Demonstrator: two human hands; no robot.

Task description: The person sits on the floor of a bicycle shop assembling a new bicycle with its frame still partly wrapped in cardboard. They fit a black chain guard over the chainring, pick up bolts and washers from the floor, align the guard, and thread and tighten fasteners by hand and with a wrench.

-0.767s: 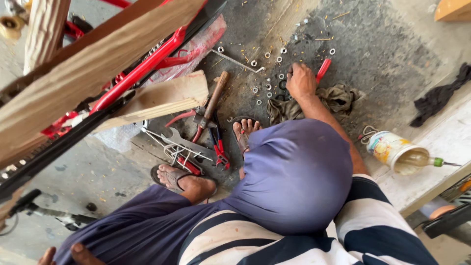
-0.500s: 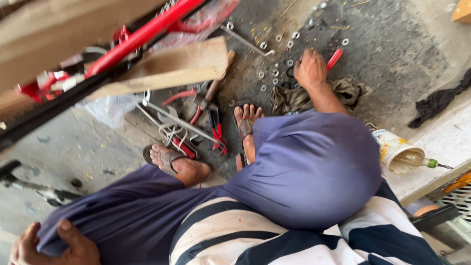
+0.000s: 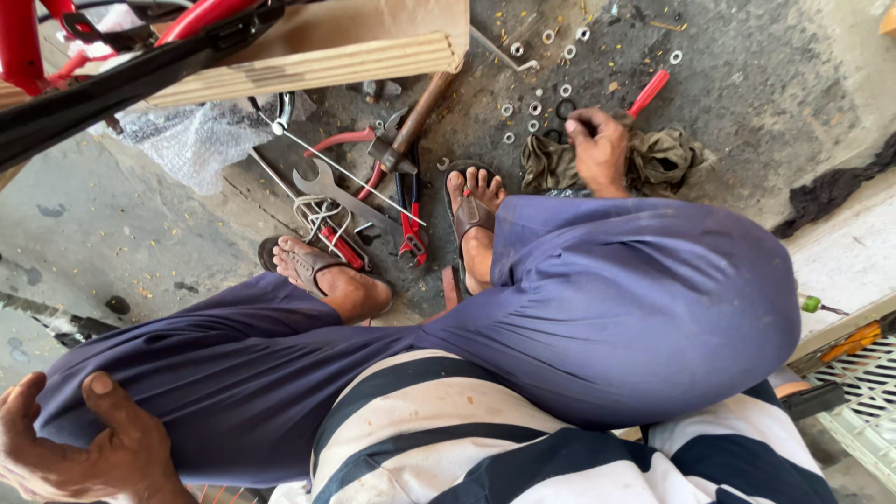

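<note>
I squat on a concrete floor, looking down past blue trousers and a striped shirt. My right hand (image 3: 597, 149) reaches over my right knee to the floor, its fingertips pinched down among small washers and nuts (image 3: 537, 98) beside a crumpled olive rag (image 3: 658, 159). What the fingers hold is too small to tell. A red-handled tool (image 3: 649, 93) lies just beyond that hand. My left hand (image 3: 79, 448) rests on my left knee, gripping the trouser cloth.
Between my sandalled feet lie a spanner (image 3: 327, 187), red-handled pliers (image 3: 411, 229), a wooden-handled hammer (image 3: 420, 112) and wire. A plywood board (image 3: 317, 56) and a red and black bicycle frame (image 3: 103, 65) lean at upper left. A dark cloth (image 3: 826, 191) lies at right.
The view has tilted down and shifted left. My right hand has drawn back from beside the red-handled tool toward the rag. My left hand has come further into view on the knee.
</note>
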